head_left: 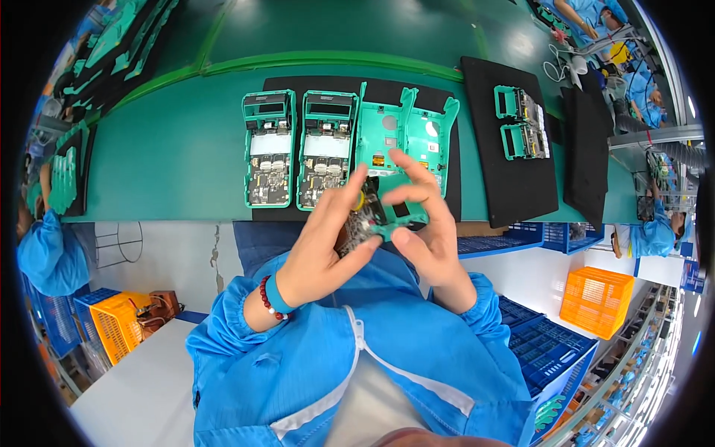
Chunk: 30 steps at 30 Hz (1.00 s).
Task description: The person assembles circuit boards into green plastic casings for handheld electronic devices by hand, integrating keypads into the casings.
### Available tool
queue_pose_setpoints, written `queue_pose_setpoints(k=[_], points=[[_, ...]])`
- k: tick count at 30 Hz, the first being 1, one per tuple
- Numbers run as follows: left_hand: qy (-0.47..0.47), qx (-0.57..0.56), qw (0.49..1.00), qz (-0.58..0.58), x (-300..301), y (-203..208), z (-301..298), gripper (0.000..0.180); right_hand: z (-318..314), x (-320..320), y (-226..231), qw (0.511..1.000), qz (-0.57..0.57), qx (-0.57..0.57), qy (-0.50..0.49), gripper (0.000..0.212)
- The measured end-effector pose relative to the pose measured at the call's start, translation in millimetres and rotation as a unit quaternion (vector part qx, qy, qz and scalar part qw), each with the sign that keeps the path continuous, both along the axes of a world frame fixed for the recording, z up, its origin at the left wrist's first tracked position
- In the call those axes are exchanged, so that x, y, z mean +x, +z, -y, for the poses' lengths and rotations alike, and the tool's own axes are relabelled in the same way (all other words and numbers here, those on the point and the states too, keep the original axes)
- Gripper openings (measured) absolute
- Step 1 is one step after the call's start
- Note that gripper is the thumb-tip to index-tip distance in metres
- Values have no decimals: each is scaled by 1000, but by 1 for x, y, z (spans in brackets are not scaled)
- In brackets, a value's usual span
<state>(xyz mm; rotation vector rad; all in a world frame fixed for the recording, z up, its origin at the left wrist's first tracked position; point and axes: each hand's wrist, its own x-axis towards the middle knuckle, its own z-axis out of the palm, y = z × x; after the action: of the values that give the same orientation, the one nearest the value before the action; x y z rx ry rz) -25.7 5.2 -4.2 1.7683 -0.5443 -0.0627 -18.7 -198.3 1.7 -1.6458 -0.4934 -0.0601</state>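
Between my two hands, just off the table's front edge, is a tilted green frame with a dark circuit board in it. My left hand grips the board side with fingers and thumb, partly hiding it. At the frame's other side, my right hand has its thumb at the lower edge and its fingers bent over the top. Beyond my hands lie two green housings with circuit boards, a left one and a right one. Beside them are two green shells, partly covered by my fingers.
The housings and shells lie on a black mat on the green table. A second black mat to the right bears two small green-framed boards. Orange crates and blue crates stand below. Co-workers sit at both sides.
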Motion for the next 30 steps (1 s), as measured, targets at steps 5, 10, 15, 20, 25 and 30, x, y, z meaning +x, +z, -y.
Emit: queue_pose_setpoints(k=[5,10,15,20,25,30], points=[[65,142,977,145,-8,4,-7,112,-2,-1,1,989,-129,66,6,55],[18,167,969,184,-9,6,-14,92,14,4,-10,997,-42,2,68,44],[-2,55,997,-45,4,17,-13,42,17,5,-14,981,-161,86,69,39],[-29,-79,973,-213,13,9,-15,27,18,10,-11,977,-181,67,87,42],[45,-110,957,-263,11,3,-5,22,4,7,-11,994,-45,-56,-81,50],[105,-1,989,-105,6,4,0,23,-9,2,-21,992,-28,-62,-107,48]])
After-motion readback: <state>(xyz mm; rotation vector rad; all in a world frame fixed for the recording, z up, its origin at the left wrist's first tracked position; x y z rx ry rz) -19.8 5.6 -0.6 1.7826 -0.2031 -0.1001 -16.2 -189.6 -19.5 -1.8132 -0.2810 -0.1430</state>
